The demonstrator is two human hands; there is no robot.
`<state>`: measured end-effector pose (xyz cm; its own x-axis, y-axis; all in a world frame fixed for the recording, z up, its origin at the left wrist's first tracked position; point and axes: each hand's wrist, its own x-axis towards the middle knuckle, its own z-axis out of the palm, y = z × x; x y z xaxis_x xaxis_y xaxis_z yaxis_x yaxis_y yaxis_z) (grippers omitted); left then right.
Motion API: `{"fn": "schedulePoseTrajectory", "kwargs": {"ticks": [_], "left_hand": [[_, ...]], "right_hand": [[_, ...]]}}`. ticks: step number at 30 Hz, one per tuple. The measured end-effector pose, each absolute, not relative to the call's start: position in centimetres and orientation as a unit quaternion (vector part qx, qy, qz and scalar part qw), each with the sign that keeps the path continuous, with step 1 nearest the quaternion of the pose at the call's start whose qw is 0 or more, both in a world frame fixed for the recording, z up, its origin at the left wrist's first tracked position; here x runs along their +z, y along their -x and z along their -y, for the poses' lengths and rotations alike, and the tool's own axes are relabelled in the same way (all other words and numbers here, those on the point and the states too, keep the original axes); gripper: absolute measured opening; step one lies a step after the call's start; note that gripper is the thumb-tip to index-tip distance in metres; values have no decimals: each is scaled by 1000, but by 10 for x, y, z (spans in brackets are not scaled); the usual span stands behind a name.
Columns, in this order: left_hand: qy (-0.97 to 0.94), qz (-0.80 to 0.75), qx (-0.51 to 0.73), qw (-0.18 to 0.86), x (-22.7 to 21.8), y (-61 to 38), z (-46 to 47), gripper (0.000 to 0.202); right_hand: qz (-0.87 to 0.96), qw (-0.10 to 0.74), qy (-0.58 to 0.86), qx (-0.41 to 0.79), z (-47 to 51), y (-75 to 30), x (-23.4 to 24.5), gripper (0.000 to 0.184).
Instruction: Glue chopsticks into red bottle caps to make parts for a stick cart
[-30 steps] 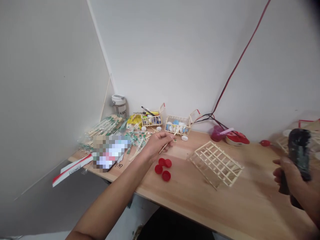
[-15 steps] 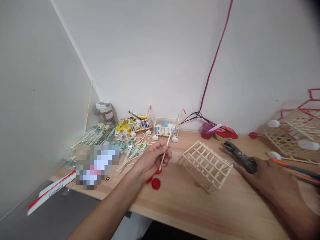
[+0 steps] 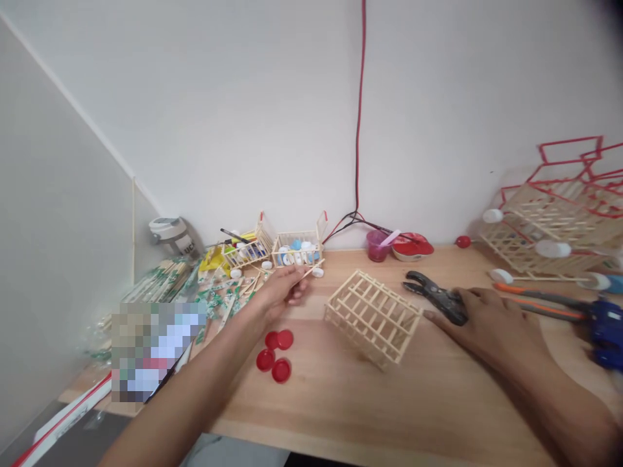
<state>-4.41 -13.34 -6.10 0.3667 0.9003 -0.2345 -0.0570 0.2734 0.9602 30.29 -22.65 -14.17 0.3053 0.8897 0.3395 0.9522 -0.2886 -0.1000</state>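
Observation:
My left hand (image 3: pixel 285 287) pinches a thin wooden stick (image 3: pixel 314 268) over the middle of the table, its tip pointing up and right. Below that hand lie several red bottle caps (image 3: pixel 281 370). To the right, my right hand (image 3: pixel 496 324) is closed over the handles of black pliers (image 3: pixel 438 298) that lie on the table, its thumb stretched toward the left. The handles are mostly hidden beneath the palm. Between the hands a small slatted basket of wooden sticks (image 3: pixel 374 314) rests on the table, touched by neither hand.
Two small stick carts (image 3: pixel 296 250) with white wheels stand at the back. Wrapped sticks (image 3: pixel 165 282) pile up at left beside a pixelated object (image 3: pixel 156 350). A purple cup (image 3: pixel 378 246) and red dish (image 3: pixel 413 246) stand near the wall. More carts (image 3: pixel 549 227) and orange-handled cutters (image 3: pixel 535 301) are at right.
The view has turned to the right. My left hand has moved up and away from the red caps, and the stick now lies flatter. My right hand stays at the pliers.

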Motion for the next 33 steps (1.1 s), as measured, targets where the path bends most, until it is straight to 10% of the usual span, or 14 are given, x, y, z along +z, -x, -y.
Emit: {"fn": "schedulePoseTrajectory", "kwargs": {"ticks": [22,33], "left_hand": [[-637,-388,351,566,-37,-8,118,29],[-731,-349,346,474,-13,-15,132,22]], "right_hand": [[601,98,790,-69,232,-298,-136,88],[614,256,746,5,236,-312,-125,71]]}}
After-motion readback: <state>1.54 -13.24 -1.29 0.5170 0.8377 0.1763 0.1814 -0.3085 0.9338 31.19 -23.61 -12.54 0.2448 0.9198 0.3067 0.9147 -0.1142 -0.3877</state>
